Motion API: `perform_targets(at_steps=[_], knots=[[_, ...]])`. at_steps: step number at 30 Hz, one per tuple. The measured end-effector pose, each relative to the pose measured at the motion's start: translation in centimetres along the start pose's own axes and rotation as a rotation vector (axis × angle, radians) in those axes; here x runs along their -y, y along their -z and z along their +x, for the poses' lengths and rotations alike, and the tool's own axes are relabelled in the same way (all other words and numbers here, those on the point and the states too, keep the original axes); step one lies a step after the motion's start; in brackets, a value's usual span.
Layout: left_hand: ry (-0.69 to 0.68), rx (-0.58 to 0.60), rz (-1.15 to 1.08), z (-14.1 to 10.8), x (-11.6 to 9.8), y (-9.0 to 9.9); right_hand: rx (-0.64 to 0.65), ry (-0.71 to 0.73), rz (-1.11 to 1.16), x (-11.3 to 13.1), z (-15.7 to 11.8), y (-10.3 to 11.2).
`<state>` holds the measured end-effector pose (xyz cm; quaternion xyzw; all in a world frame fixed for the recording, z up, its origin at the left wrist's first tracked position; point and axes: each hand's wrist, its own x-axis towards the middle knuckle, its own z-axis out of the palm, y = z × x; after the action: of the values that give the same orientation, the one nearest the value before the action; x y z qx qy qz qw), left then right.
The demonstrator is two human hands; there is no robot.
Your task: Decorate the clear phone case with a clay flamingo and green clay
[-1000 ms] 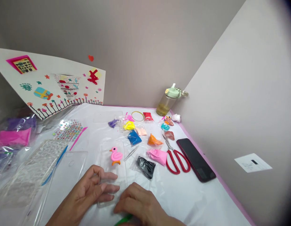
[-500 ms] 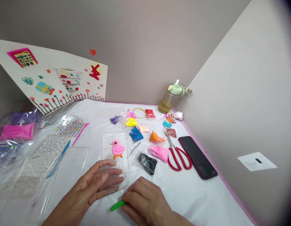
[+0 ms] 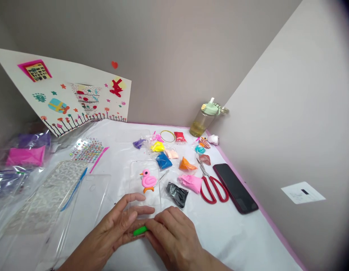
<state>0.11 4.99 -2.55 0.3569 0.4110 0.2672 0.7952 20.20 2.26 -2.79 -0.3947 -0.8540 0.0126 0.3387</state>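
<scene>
Grey walls (image 3: 163, 56) are being met by a table (image 3: 248, 241), which is being covered in white and edged in pink. At the far left, a decorated white sheet (image 3: 86, 73) is being displayed upright. At the lower middle, the left hand (image 3: 115, 226) is being held with its fingers spread about the lower end of a clear phone case (image 3: 135, 171); whether the case is being gripped cannot be told. Just beside it, the right hand (image 3: 174, 233) is being held with fingers bent inward. Farther left, a patterned clear case (image 3: 52, 192) is being borne by the table. To the right, a lidded bottle (image 3: 199, 128) is being stood near the corner, while a dark phone (image 3: 235, 188) is being flanked by red-handled scissors (image 3: 205, 172). Between scissors and case, a pink packet (image 3: 191, 183) and a black packet (image 3: 177, 194) are being spaced. On the case, a pink duck (image 3: 149, 182) is being displayed. Last, a green stick (image 3: 140, 230) is being gripped by the right hand.
</scene>
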Motion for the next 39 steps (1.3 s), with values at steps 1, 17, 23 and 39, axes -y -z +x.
perform_targets(at_steps=[1, 17, 23, 39], knots=[[-0.002, 0.001, 0.002, 0.0, 0.0, -0.1, 0.008, 0.0, -0.005, 0.0, 0.0, 0.0], [-0.082, 0.089, -0.018, 0.5, 0.8, 0.3, 0.036, 0.032, -0.02, 0.1, -0.6, -0.5], [-0.172, 0.155, -0.13, 1.5, 1.6, 0.8, -0.027, -0.014, 0.025, 0.1, -0.3, 0.1], [-0.256, 0.018, 0.076, 1.0, 2.3, 0.5, 0.053, -1.008, 1.302, -0.3, 1.0, 0.7]])
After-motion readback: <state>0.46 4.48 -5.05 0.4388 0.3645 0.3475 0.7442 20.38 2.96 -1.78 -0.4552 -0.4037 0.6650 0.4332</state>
